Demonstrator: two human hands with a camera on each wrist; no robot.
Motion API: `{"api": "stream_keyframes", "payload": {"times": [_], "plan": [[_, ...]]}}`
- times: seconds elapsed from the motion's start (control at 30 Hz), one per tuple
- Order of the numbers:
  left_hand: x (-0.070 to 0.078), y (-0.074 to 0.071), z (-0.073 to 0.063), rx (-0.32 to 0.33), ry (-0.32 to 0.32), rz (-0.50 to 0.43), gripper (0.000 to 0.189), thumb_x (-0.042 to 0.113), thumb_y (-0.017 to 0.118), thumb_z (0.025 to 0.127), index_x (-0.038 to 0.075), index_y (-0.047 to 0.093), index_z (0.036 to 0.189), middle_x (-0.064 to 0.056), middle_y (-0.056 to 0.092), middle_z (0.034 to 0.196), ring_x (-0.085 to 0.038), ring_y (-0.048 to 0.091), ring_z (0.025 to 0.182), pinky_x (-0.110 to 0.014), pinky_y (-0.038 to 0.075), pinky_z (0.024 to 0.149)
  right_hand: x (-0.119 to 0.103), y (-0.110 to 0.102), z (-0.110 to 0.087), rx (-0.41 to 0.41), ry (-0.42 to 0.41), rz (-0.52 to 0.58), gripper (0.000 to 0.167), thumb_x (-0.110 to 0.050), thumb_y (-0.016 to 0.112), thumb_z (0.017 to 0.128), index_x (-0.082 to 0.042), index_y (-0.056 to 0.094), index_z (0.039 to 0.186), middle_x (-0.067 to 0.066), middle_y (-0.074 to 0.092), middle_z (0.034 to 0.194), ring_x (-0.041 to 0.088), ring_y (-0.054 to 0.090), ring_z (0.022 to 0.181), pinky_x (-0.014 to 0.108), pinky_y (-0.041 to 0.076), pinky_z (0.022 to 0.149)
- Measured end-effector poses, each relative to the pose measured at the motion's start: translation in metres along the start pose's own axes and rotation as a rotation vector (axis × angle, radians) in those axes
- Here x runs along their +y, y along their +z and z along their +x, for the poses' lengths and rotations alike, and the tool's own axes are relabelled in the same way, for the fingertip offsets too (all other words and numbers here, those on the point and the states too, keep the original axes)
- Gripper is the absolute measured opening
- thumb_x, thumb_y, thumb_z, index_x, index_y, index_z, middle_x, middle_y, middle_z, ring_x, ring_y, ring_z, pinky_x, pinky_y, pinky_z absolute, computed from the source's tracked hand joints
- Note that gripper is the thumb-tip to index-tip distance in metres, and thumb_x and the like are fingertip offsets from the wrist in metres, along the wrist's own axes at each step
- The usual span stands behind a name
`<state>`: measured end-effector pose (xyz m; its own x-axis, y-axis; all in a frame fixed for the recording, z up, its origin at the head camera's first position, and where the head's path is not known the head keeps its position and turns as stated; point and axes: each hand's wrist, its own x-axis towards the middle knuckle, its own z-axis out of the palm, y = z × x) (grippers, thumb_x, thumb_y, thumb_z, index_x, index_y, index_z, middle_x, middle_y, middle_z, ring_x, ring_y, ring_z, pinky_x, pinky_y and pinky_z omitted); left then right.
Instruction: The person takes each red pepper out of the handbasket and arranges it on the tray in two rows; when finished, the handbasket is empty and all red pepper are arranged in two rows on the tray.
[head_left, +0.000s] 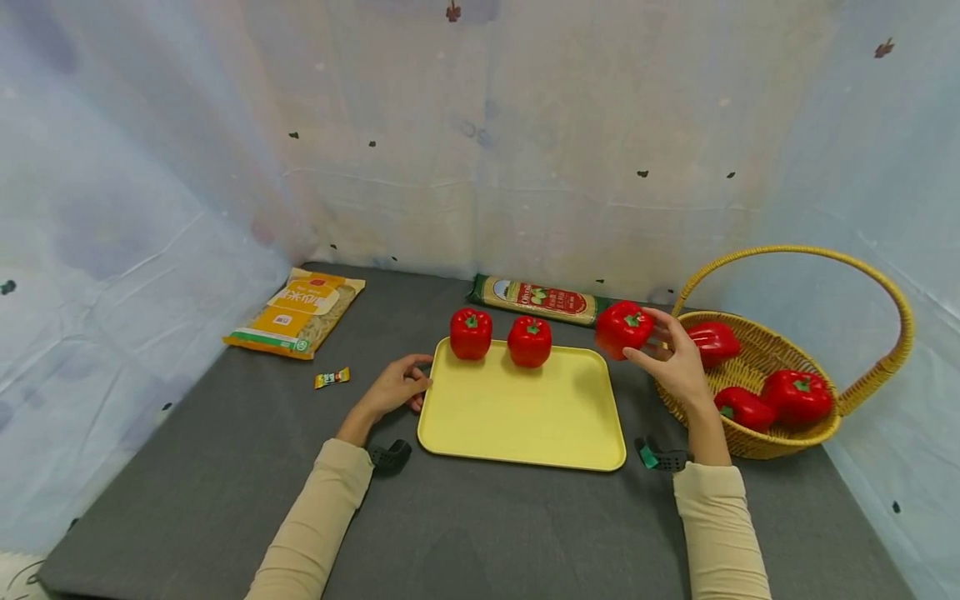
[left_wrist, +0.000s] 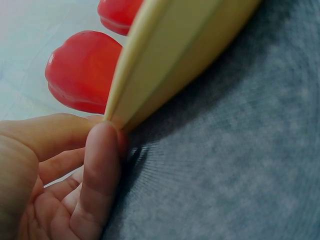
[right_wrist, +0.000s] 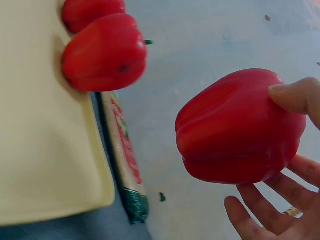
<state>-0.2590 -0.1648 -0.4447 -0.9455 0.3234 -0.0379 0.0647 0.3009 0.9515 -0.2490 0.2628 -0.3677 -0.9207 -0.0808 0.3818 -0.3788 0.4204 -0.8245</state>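
A red bell pepper (head_left: 622, 329) with a green stem is held up by my right hand (head_left: 672, 358), above the far right corner of the yellow tray (head_left: 525, 417). In the right wrist view the thumb lies on one side of this pepper (right_wrist: 240, 130) and fingers on the other. Two more red bell peppers, a left one (head_left: 471, 335) and a right one (head_left: 528, 342), stand upright along the tray's far edge. My left hand (head_left: 393, 387) is at the tray's left edge; in the left wrist view its thumb and fingers pinch the rim (left_wrist: 117, 95).
A yellow wicker basket (head_left: 757, 450) with a tall handle stands at the right, several red peppers inside. Behind the tray lies a long green-and-tan packet (head_left: 540, 300). At the left are an orange bag (head_left: 300, 312) and a small yellow wrapper (head_left: 332, 378) on the grey table (head_left: 487, 533).
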Motion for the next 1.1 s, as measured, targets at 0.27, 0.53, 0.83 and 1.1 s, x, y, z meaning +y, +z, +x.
{"api": "stream_keyframes", "payload": {"times": [0.27, 0.53, 0.83, 1.1], "plan": [[0.0, -0.001, 0.0, -0.002, 0.0, -0.004, 0.05, 0.003, 0.057, 0.091, -0.007, 0.039, 0.136, -0.021, 0.057, 0.087, -0.024, 0.059, 0.06, -0.036, 0.055, 0.055, 0.007, 0.018, 0.001, -0.027, 0.03, 0.014, 0.062, -0.005, 0.07, 0.083, 0.004, 0.037, 0.135, 0.022, 0.047, 0.129, 0.015, 0.05, 0.107, 0.04, 0.047, 0.092], [0.0, 0.0, 0.0, 0.003, 0.005, -0.003, 0.05, 0.002, 0.057, 0.091, -0.007, 0.038, 0.136, -0.021, 0.057, 0.087, -0.023, 0.059, 0.059, -0.036, 0.055, 0.055, 0.026, 0.028, 0.006, -0.103, 0.036, 0.101, 0.063, -0.002, 0.068, 0.083, 0.007, 0.035, 0.137, 0.025, 0.041, 0.133, 0.033, 0.045, 0.117, 0.038, 0.046, 0.094], [-0.015, 0.0, 0.009, 0.012, -0.004, -0.003, 0.05, 0.003, 0.057, 0.091, -0.006, 0.038, 0.137, -0.021, 0.057, 0.088, -0.022, 0.059, 0.058, -0.036, 0.054, 0.054, 0.038, 0.034, 0.007, -0.146, 0.058, 0.11, 0.064, -0.002, 0.067, 0.084, 0.006, 0.035, 0.139, 0.028, 0.039, 0.137, 0.045, 0.042, 0.121, 0.014, 0.046, 0.086], [-0.029, 0.0, 0.016, 0.031, -0.007, 0.003, 0.049, 0.008, 0.06, 0.091, 0.001, 0.042, 0.136, -0.015, 0.057, 0.085, -0.018, 0.058, 0.056, -0.031, 0.053, 0.052, 0.042, 0.034, 0.007, -0.194, 0.081, 0.095, 0.064, -0.004, 0.063, 0.088, 0.006, 0.03, 0.142, 0.027, 0.03, 0.144, 0.045, 0.035, 0.128, 0.049, 0.035, 0.1]]}}
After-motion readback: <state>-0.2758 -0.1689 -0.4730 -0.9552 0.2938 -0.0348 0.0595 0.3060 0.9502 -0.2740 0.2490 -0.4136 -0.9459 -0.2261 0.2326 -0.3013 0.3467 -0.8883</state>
